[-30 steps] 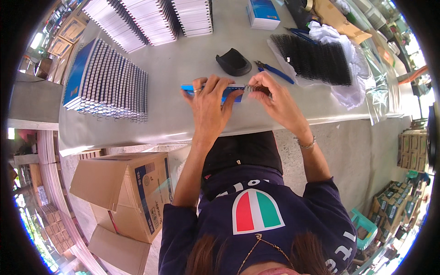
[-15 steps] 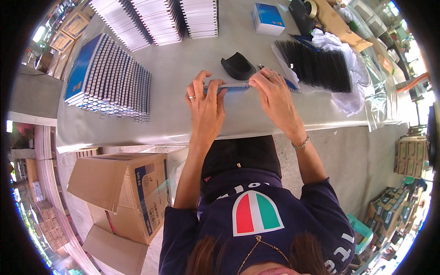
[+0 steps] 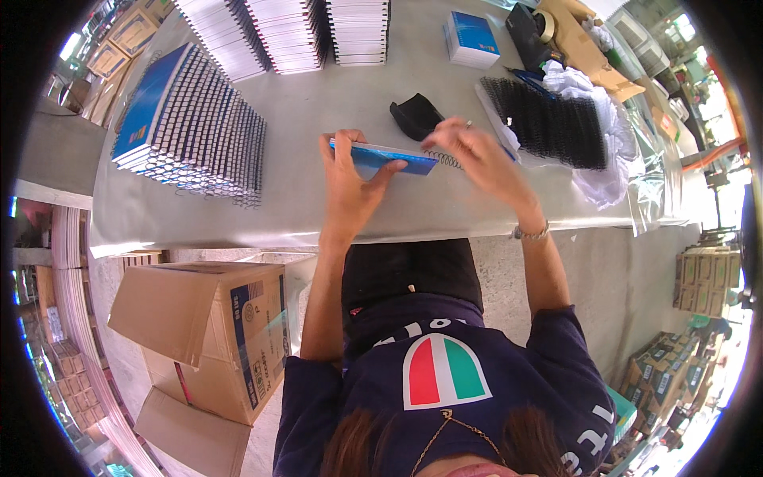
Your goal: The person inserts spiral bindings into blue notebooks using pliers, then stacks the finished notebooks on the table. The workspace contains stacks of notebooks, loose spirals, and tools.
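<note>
In my left hand [image 3: 350, 179] is a thin blue-covered notebook [image 3: 393, 161], held on edge just above the table, fingers behind and thumb in front. A black spiral coil [image 3: 447, 161] sticks out from the notebook's right end. My right hand [image 3: 485, 163] is curled over that coil, its fingertips slightly blurred beside the notebook's corner. Behind the hands lies a black curved piece [image 3: 416, 117]. Right of my right hand, a pile of black spiral coils [image 3: 548, 123] rests on white wrapping.
A tall stack of coil-bound blue notebooks [image 3: 203, 131] stands at left. Several white page stacks [image 3: 358, 32] line the back, beside small blue-covered blocks [image 3: 473, 40]. A tape roll [image 3: 545, 25] sits far right. An open cardboard box [image 3: 214, 334] stands below the table's left front.
My left hand has tilted the notebook, showing more of its blue cover. My right hand has shifted rightward from its end, and the protruding coil now shows between them.
</note>
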Demonstrator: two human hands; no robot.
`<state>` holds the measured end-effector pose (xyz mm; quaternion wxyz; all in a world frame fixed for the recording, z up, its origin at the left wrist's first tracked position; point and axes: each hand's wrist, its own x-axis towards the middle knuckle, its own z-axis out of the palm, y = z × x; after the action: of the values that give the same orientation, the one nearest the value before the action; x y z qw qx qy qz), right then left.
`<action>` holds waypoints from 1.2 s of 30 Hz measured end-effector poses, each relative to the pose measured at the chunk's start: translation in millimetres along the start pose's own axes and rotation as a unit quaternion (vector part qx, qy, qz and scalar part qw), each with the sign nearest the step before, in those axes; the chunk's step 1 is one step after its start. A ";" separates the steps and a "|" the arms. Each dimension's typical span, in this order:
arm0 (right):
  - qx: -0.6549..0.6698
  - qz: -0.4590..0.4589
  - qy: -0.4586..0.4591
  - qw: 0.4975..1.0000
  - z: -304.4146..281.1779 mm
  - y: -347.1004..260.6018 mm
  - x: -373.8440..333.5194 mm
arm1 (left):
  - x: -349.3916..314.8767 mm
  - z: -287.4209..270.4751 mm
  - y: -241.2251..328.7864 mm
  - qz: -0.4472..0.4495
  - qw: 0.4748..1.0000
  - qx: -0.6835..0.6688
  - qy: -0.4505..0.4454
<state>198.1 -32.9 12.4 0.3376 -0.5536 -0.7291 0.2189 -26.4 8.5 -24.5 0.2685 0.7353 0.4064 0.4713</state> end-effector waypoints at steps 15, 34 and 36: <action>-0.220 -0.053 -0.012 0.974 33.0 39.8 54.7 | 6.3 -13.5 -22.7 0.029 0.999 -0.035 0.007; 0.210 0.096 -0.180 0.956 -25.6 3.6 19.1 | 10.7 -11.3 -25.7 0.045 0.999 -0.021 -0.009; 0.151 0.139 -0.189 0.960 -21.0 -10.0 22.7 | 8.8 -13.5 -25.0 0.045 0.999 -0.008 -0.015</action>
<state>203.3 -15.3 39.1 0.2394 -0.5402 -0.6542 0.4721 -45.3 29.4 -34.3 0.2588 0.7575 0.3648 0.4754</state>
